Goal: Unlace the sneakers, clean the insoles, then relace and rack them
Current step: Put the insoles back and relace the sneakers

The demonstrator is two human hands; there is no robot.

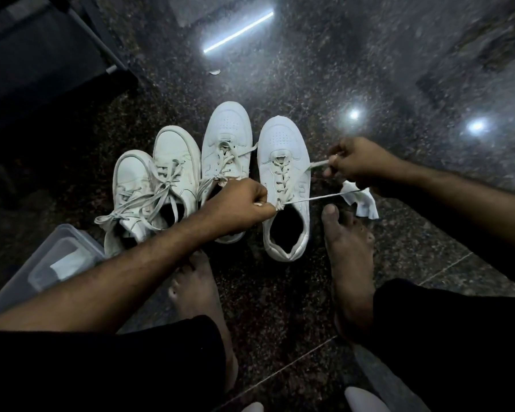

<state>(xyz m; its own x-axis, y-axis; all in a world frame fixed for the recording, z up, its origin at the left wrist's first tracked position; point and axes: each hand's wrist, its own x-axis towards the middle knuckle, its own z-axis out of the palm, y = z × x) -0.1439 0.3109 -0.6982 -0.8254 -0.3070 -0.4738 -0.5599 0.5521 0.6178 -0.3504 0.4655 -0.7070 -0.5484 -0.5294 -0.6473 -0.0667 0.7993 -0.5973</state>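
Left fingers (257,200) pinch a lace (312,198) at the top eyelets of the rightmost sneaker (283,185); right fingers (335,162) grip the other end. Three more sneakers (173,176) lie leftward, a wipe (364,203) below the right fingers, a box (57,260) on the floor (309,69).

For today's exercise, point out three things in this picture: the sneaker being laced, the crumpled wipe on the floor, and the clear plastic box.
Sneaker being laced (283,185): head view, on its laced tongue.
Wipe (364,203): head view, on its crumpled middle.
Plastic box (60,258): head view, on its clear lid.
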